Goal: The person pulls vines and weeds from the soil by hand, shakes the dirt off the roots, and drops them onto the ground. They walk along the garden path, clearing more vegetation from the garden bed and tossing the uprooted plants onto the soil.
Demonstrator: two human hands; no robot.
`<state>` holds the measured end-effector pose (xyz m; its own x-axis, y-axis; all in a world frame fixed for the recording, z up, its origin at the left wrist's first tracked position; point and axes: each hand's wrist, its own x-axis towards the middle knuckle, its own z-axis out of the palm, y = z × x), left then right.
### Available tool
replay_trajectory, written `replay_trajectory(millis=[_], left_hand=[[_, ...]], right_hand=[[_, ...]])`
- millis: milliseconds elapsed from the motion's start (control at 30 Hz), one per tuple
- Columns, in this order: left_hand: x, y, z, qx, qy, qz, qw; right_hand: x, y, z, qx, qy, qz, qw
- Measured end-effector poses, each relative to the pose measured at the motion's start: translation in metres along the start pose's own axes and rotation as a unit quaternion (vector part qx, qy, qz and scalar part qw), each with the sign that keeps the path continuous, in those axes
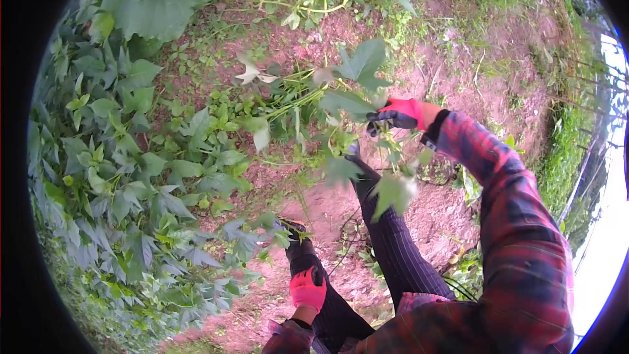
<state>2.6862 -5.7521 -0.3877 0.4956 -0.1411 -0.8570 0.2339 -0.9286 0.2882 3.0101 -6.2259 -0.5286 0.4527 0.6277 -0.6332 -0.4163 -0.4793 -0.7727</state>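
My right hand [398, 117], in a pink glove with dark fingers, is closed on a bunch of leafy sweet potato vines [298, 99]. Their long green stems spread to the left, and lobed leaves hang around the hand, some blurred. My left hand [308, 290], in a matching glove, rests against my left trouser leg [339, 311]. Its fingers are curled, and whatever they may hold is hidden. Beyond this hand is my left shoe [292, 228], partly covered by leaves.
Dense broad-leaved vines [131, 177] fill the left side. Cut or trailing stems [308, 3] lie at the top. Reddish bare soil [327, 206] with small weeds surrounds my feet. A grassy edge [567, 151] and thin poles run along the right.
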Motion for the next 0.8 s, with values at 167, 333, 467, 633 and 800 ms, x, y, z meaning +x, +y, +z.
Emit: replay_trajectory(millis=[167, 333, 467, 633, 800], left_hand=[[0.002, 0.004, -0.010, -0.009, -0.025, -0.016, 1.000], [0.002, 0.004, -0.007, -0.007, 0.003, -0.024, 1.000], [-0.001, 0.002, 0.003, -0.028, 0.007, -0.037, 0.999], [-0.004, -0.002, 0.010, -0.046, 0.035, -0.034, 0.998], [-0.008, -0.008, 0.006, -0.053, 0.011, -0.034, 0.998]], right_hand=[[0.026, -0.177, -0.102, -0.280, 0.150, 0.101, 0.943], [0.074, -0.292, -0.147, -0.781, 0.237, 0.131, 0.563], [0.047, -0.247, -0.131, -0.654, 0.380, -0.029, 0.654], [-0.160, -0.129, -0.085, -0.556, 0.311, 0.430, 0.640], [-0.400, -0.096, -0.005, -0.416, 0.263, 0.714, 0.499]])
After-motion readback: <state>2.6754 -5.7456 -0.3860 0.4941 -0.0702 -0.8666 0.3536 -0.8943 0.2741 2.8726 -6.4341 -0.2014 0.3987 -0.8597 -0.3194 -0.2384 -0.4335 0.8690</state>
